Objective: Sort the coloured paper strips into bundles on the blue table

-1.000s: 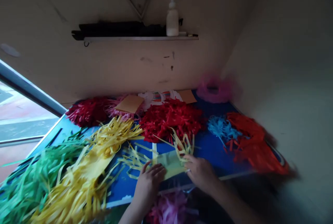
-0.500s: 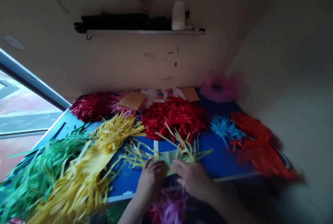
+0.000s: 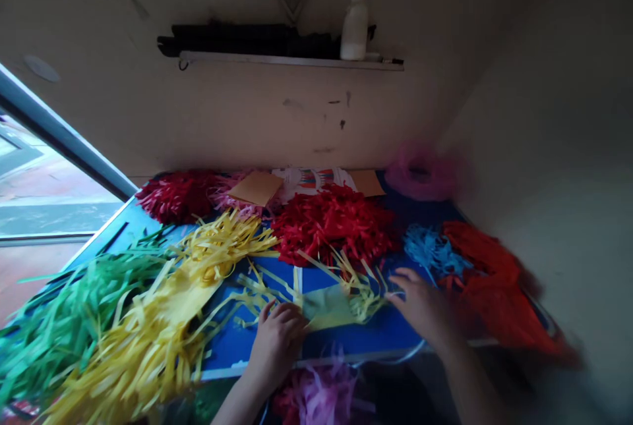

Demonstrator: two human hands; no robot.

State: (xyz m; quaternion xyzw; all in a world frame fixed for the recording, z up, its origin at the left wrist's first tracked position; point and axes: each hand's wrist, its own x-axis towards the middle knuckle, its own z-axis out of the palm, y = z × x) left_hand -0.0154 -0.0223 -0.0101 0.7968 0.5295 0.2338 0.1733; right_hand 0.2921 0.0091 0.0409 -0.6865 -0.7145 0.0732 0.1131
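A piece of pale yellow tissue paper [image 3: 327, 305] lies on the blue table [image 3: 356, 339], its plain middle flat and its two ends cut into strips. My left hand [image 3: 281, 336] grips its left part, the fingers bent and close together over the paper. At the right end, my right hand [image 3: 420, 303] has its fingers apart, with the fingertips beside the fringe strips [image 3: 366, 300]. Whether they touch a strip I cannot tell. A large bunch of red fringed paper [image 3: 336, 224] sits just beyond the yellow piece.
Yellow fringes [image 3: 192, 300] and green fringes [image 3: 99, 306] cover the left side. Blue strips [image 3: 435, 250] and an orange-red paper bundle [image 3: 504, 293] lie right. Brown cards [image 3: 257, 188] are at the back. A white bottle [image 3: 355, 26] stands on the wall shelf [image 3: 291, 61]. Purple strips [image 3: 324, 389] hang near me.
My right hand has moved right, away from the left hand and the paper's middle, and its fingers have spread. More of the plain middle shows. The left hand has shifted slightly left.
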